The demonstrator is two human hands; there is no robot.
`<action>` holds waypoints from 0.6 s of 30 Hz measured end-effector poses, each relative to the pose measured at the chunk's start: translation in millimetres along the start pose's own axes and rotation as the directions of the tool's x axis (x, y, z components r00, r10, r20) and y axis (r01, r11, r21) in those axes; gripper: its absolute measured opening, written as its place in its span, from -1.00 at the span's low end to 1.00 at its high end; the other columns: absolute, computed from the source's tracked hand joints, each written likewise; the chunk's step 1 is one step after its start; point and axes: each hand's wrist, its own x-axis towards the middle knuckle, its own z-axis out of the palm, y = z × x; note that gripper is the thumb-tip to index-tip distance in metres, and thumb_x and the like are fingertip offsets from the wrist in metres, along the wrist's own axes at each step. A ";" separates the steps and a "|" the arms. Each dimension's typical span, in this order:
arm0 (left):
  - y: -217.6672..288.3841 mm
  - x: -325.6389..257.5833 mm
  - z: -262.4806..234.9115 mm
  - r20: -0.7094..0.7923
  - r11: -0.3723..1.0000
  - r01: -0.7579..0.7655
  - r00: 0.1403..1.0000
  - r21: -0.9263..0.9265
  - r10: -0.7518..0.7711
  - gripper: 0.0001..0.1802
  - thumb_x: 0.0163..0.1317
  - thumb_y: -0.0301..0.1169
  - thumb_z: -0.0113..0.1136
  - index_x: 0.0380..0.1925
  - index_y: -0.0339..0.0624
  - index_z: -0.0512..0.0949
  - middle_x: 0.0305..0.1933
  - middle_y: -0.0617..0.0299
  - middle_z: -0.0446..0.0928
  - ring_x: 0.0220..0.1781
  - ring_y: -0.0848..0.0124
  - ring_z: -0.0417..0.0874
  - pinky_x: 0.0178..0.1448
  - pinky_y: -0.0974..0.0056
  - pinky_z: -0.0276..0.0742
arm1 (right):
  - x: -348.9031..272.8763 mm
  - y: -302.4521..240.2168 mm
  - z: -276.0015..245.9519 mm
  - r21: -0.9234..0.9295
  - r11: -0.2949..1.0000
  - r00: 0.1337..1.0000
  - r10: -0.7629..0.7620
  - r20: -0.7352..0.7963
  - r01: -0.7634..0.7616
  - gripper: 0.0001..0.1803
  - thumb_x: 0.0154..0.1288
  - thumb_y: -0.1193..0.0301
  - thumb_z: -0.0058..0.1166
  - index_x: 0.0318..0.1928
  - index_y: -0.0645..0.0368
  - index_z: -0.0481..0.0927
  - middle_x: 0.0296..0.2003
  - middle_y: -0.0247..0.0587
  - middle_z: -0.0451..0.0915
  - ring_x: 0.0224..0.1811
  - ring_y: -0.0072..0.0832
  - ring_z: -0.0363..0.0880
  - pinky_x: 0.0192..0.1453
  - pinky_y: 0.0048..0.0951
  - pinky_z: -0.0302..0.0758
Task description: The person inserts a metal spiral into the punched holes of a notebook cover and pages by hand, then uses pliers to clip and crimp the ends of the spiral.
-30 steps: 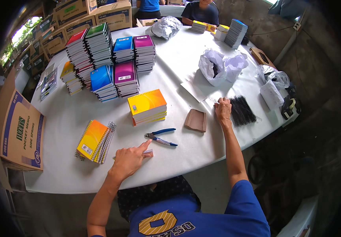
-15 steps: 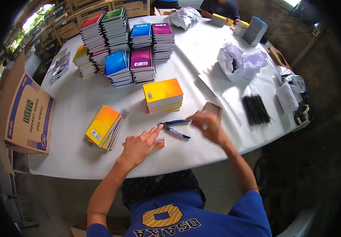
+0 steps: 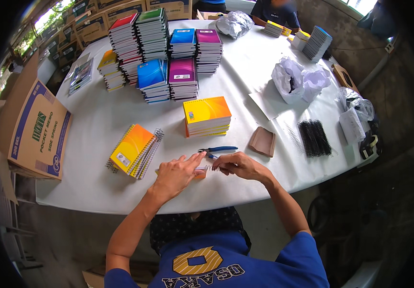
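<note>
My left hand point(image 3: 174, 175) lies over a small notebook, holding it against the table near the front edge. Most of the notebook is hidden; its orange cover point(image 3: 200, 174) peeks out beside the fingers. At the notebook's right end, my right hand point(image 3: 243, 167) pinches a thin wire spiral coil point(image 3: 210, 168), closed on it with thumb and fingers. The coil reaches to the notebook's edge; I cannot tell whether it is threaded in. Just beyond the hands rest blue-handled pliers point(image 3: 224, 148), opened out. A pen point(image 3: 211, 156) beside them is partly covered by my fingers.
Yellow-orange notebooks lie in a fanned pile point(image 3: 132, 150) and a stack point(image 3: 208, 115). Taller colored stacks point(image 3: 183, 79) stand behind. Rightward are a brown tray point(image 3: 263, 142), black coils point(image 3: 314, 138) and plastic bags point(image 3: 293, 79). A carton point(image 3: 39, 129) stands left; another person point(image 3: 276, 14) sits at the far side.
My right hand has come down and left from beside the brown tray to the notebook's end, where it now holds the coil. My left hand has stayed on the notebook.
</note>
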 end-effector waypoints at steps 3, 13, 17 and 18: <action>-2.8 0.9 4.1 -0.043 1.000 -0.027 0.999 0.013 0.028 -0.36 0.27 -0.08 0.18 0.36 0.11 0.34 -0.06 0.18 0.65 -0.18 0.22 0.72 -0.22 0.15 0.66 | 2.0 -0.2 4.1 -0.145 0.945 0.934 -0.314 -0.172 0.291 -0.78 0.27 0.60 0.09 -0.06 0.25 0.58 -0.26 -0.07 0.63 -0.27 -0.22 0.61 -0.15 -0.23 0.53; 11.5 4.3 -1.6 -0.013 0.998 -0.014 1.000 -0.055 0.013 -0.39 0.27 -0.04 0.17 0.32 0.20 0.38 -0.03 0.24 0.64 -0.18 0.26 0.72 -0.25 0.12 0.66 | -6.5 -26.0 25.8 -0.382 0.915 0.925 -0.248 -0.289 0.126 -0.85 0.24 0.62 0.03 -0.17 0.26 0.50 -0.32 -0.13 0.60 -0.26 -0.18 0.62 -0.17 -0.18 0.53; 9.9 4.9 -11.7 0.268 0.999 -0.041 0.963 0.034 0.031 -0.40 0.29 0.08 0.10 0.33 0.33 0.37 0.09 0.33 0.64 -0.24 0.25 0.75 -0.28 0.11 0.67 | -6.6 -16.2 9.1 -0.267 0.964 0.989 -0.041 -0.141 0.002 -0.74 0.18 0.47 0.24 -0.12 0.17 0.53 -0.17 -0.05 0.61 -0.10 -0.13 0.60 -0.02 -0.16 0.51; 8.1 4.5 -12.2 0.266 0.999 -0.037 0.964 0.034 0.027 -0.40 0.29 0.08 0.10 0.33 0.33 0.37 0.09 0.33 0.64 -0.24 0.25 0.75 -0.28 0.11 0.67 | -11.1 -6.4 -3.0 -0.149 0.984 0.973 -0.124 -0.192 0.096 -0.67 0.12 0.42 0.32 -0.09 0.15 0.56 -0.10 -0.04 0.60 -0.05 -0.14 0.59 0.03 -0.15 0.49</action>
